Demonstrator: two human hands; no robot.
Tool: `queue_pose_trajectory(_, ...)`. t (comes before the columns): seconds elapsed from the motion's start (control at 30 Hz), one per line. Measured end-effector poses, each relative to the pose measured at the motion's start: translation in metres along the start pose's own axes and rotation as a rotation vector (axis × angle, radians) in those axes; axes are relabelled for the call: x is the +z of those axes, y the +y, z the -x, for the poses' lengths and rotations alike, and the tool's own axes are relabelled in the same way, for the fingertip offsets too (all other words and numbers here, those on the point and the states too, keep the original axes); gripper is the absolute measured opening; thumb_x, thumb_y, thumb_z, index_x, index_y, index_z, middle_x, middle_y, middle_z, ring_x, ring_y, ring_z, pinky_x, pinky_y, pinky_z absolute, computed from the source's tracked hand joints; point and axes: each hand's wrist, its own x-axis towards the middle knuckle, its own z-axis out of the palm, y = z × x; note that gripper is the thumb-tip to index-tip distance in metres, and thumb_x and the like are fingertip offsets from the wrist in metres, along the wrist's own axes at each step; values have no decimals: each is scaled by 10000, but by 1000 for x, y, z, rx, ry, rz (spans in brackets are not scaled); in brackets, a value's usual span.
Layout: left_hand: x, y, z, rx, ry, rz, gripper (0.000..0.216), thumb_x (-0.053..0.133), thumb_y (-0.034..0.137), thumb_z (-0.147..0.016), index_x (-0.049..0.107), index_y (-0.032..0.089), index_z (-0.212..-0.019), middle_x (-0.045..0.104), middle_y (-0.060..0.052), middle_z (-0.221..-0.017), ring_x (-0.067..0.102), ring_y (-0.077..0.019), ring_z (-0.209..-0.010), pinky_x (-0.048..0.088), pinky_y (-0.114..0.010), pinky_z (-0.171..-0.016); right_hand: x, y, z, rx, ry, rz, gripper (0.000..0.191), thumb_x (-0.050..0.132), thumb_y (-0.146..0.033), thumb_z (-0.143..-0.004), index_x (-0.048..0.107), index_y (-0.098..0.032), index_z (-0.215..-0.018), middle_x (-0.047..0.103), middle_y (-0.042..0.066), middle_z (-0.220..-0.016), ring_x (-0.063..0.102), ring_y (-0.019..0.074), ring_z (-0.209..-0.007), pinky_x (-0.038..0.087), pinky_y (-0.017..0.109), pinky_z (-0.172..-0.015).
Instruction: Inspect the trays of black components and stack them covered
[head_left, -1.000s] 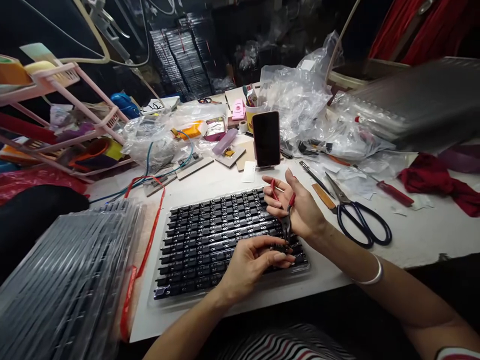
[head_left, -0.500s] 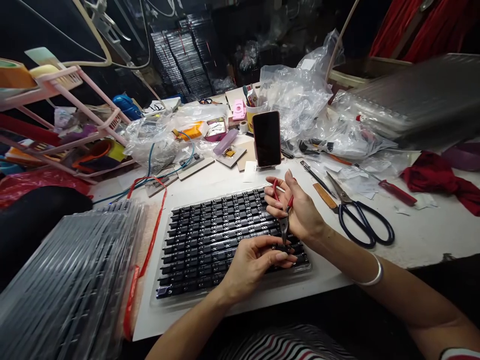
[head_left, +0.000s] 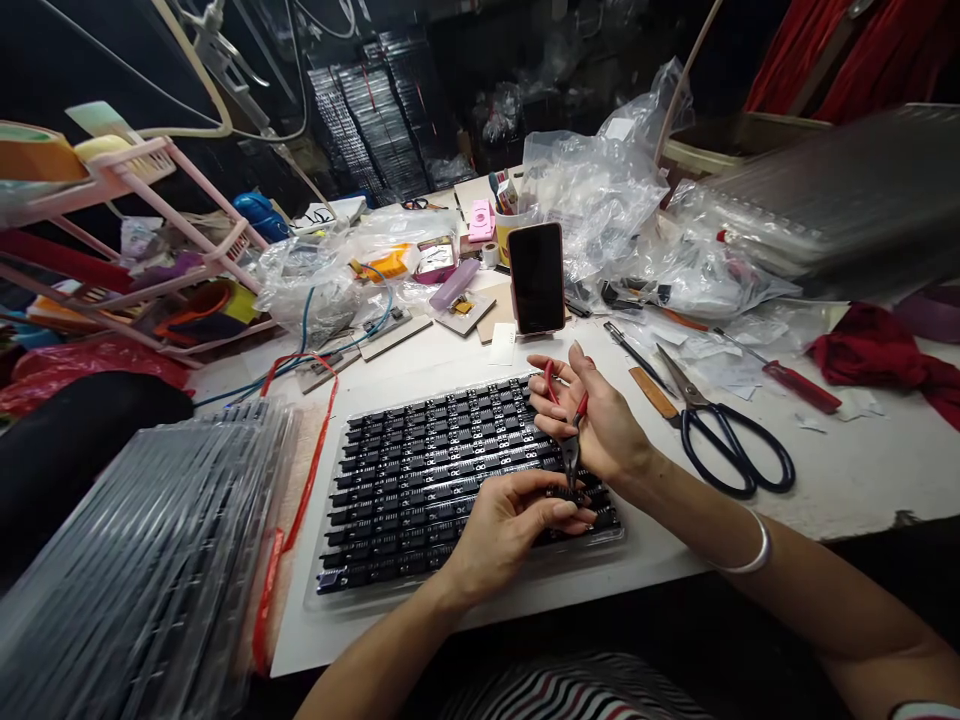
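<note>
A clear plastic tray [head_left: 330,600] filled with rows of small black components [head_left: 420,470] lies on the white table in front of me. My right hand [head_left: 600,425] grips small red-handled pliers [head_left: 571,440], their tip pointing down at the tray's near right corner. My left hand [head_left: 510,525] rests on the tray with its fingers pinched on a small black component right under the pliers' tip.
Black scissors [head_left: 731,440], a red-handled screwdriver [head_left: 795,380] and a red cloth [head_left: 877,360] lie to the right. A phone [head_left: 536,277] stands behind the tray. Stacked clear trays [head_left: 127,570] sit at left, a pink rack [head_left: 150,240] beyond. Plastic bags [head_left: 600,200] clutter the back.
Both hands stay at the tray's near right corner. The view has shifted slightly; the pliers and the left hand's fingers barely moved.
</note>
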Motion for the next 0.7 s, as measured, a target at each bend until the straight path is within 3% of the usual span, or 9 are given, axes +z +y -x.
queue_pose_trajectory(0.47,1,0,-1,13,32,32,298,770,288,-701,661,87,-893,739,-118,-789,721,-256,-776,581,-345,-741,4,-3,4,-93,35,33,352,615,-514,-804,512,-184,-866,430,-35,-690,265,29,-463,215,119,-347)
queue_pose_trajectory(0.7,2,1,-1,5,33,37,273,760,260,-717,660,78,-893,738,-123,-803,720,-245,-786,578,-321,-743,4,-3,3,-79,28,26,336,588,-489,-830,556,-167,-920,439,-21,-704,288,37,-479,244,125,-357)
